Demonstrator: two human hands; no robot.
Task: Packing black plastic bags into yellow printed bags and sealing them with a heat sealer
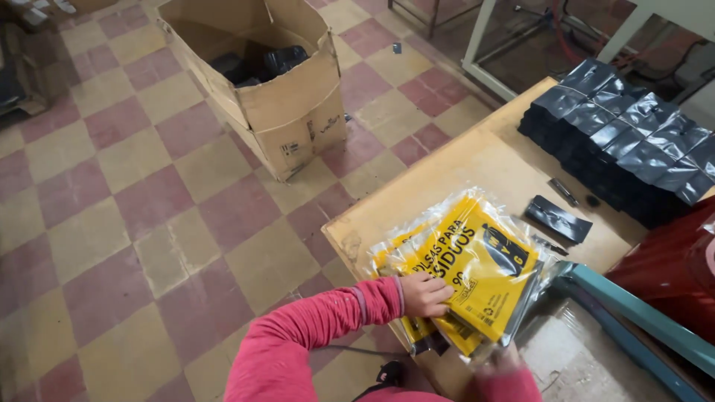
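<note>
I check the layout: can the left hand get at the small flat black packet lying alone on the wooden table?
Probably yes: the left hand rests on the yellow packets, and bare table surrounds the black packet.
</note>
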